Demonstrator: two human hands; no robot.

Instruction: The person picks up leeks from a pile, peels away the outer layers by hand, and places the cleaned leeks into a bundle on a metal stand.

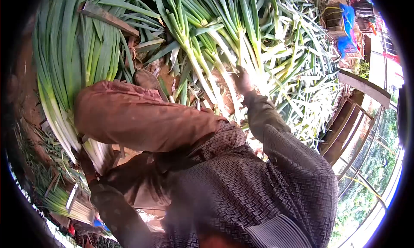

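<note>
My left hand (85, 163) is low on the left, at the white root ends of a large leek bundle (64, 67). Its fingers bend round some of the white shafts. The bundle's long green leaves run up to the top left, between wooden posts. My right hand (243, 80) reaches forward into loose leeks (196, 60) on the ground. Its fingers are closed at a pale leek stalk (226, 49), with the grip partly washed out by bright sun. More leeks fan out above and beside this hand.
My bent leg (146, 114) lies between the bundle and the loose leeks. A wooden bar (110, 18) crosses the bundle's leaves. Trimmed leaves (297, 80) cover the ground at right, by a wooden frame (364, 88). Another bundle (71, 205) stands at lower left. Blue plastic (346, 28) hangs at upper right.
</note>
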